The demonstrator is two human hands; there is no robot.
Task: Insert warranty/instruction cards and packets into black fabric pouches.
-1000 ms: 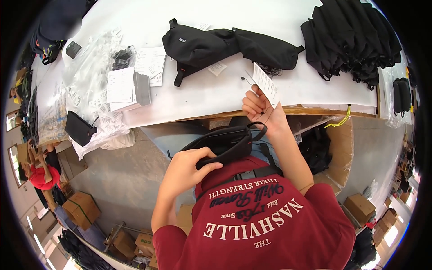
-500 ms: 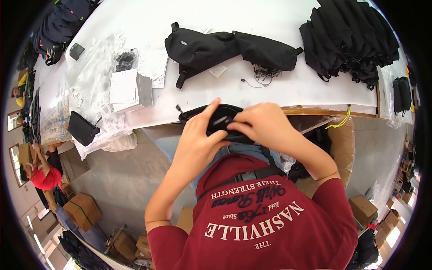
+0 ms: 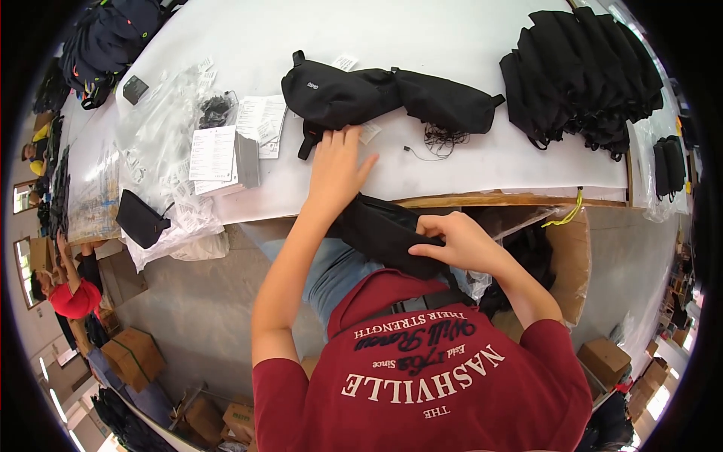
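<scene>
Across my lap, against the table's front edge, lies a black fabric bag [image 3: 388, 233], its plain side up. My right hand [image 3: 461, 241] pinches its right end between thumb and curled fingers. My left hand [image 3: 337, 169] reaches forward over the table edge. Its fingers are stretched out, the thumb apart, and the fingertips meet the lower edge of another black bag [image 3: 339, 94] lying on the table. A third black bag [image 3: 444, 102] adjoins that one on the right. Whether the left fingertips touch or slip under the bag is hard to see.
On the white table [image 3: 527, 169] sit a stack of printed cards [image 3: 215, 154], clear plastic bags [image 3: 162, 135] and a tangle of black cords [image 3: 446, 139]. A heap of black bags [image 3: 580, 79] stands at the far right. A yellow cord [image 3: 566, 209] hangs off the front edge.
My left hand has left the lap bag and moved forward to the bag on the table. The lap bag's opening no longer shows. My right hand has shifted from inside the opening to its right end.
</scene>
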